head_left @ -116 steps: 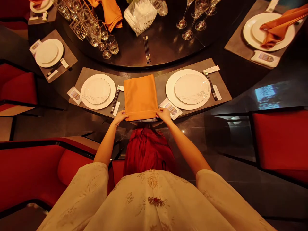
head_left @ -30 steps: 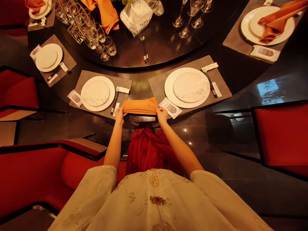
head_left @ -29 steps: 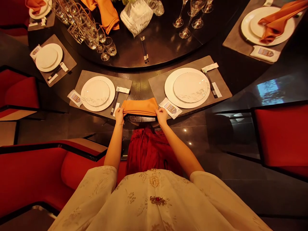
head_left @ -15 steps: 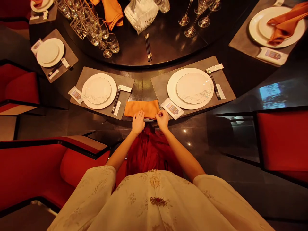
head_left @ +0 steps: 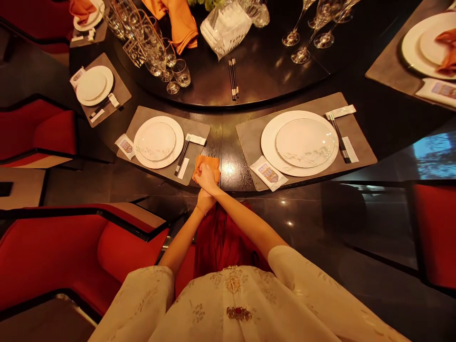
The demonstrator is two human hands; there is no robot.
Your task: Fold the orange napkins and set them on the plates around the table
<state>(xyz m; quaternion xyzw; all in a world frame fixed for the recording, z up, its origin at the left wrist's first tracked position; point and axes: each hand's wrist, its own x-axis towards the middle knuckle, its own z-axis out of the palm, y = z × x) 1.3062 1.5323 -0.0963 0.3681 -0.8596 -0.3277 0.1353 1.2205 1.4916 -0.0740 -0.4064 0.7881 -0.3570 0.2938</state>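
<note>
An orange cloth napkin (head_left: 213, 164), folded into a small, nearly square pad, lies at the table's front edge between two place settings. My right hand (head_left: 206, 179) has crossed over to the left and rests on it, fingers curled onto the cloth near its left side. Below and partly under that hand is my left hand (head_left: 205, 200), at the napkin's near edge. Its fingers are hidden by the right hand and wrist. The left plate stack (head_left: 158, 159) and a pair of dark chopsticks (head_left: 182, 156) are just left of the napkin.
Right of the napkin is a placemat (head_left: 249, 142) with stacked plates (head_left: 269, 142) and a wet-wipe packet (head_left: 268, 173). A raised round turntable (head_left: 199, 97) bears glasses (head_left: 181, 73), chopsticks (head_left: 233, 78) and a plastic-wrapped white bundle (head_left: 228, 28). Red chairs (head_left: 131, 242) stand around.
My right hand has carried the napkin's right end over to the left, so the long strip is now about half as wide. My view has shifted slightly.
</note>
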